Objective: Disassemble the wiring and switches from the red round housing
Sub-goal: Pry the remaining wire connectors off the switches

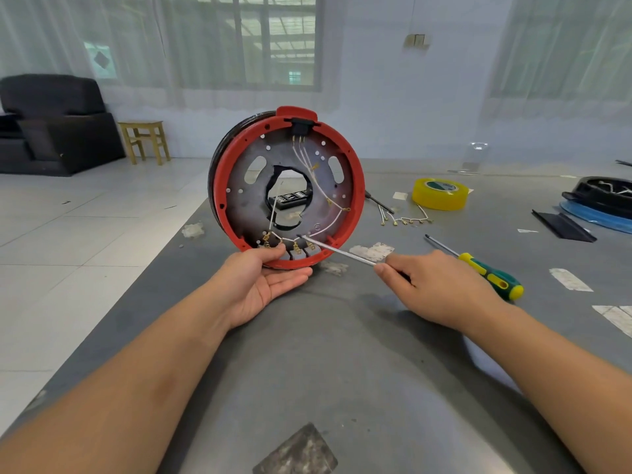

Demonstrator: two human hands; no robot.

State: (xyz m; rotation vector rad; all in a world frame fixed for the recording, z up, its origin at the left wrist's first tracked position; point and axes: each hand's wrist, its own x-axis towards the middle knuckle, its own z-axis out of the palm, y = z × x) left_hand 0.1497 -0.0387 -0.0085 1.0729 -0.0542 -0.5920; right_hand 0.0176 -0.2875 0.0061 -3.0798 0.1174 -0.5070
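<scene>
The red round housing [355, 186] stands on edge on the grey table, its open inside facing me. White wires [319, 188] with brass terminals run from a black switch [301, 126] at the top down to grey switches [297, 253] along the bottom rim. My left hand [263, 285] holds the housing's bottom edge, palm up, thumb inside the rim. My right hand [441, 289] pinches a thin metal tool [342, 252] whose tip touches the wiring by the bottom switches.
A green and yellow screwdriver [492, 275] lies right of my right hand. Loose wires with terminals [408, 218] and a yellow tape roll [439, 193] lie behind it. A black part on a blue ring [602, 200] sits far right. The table's left edge drops to a tiled floor.
</scene>
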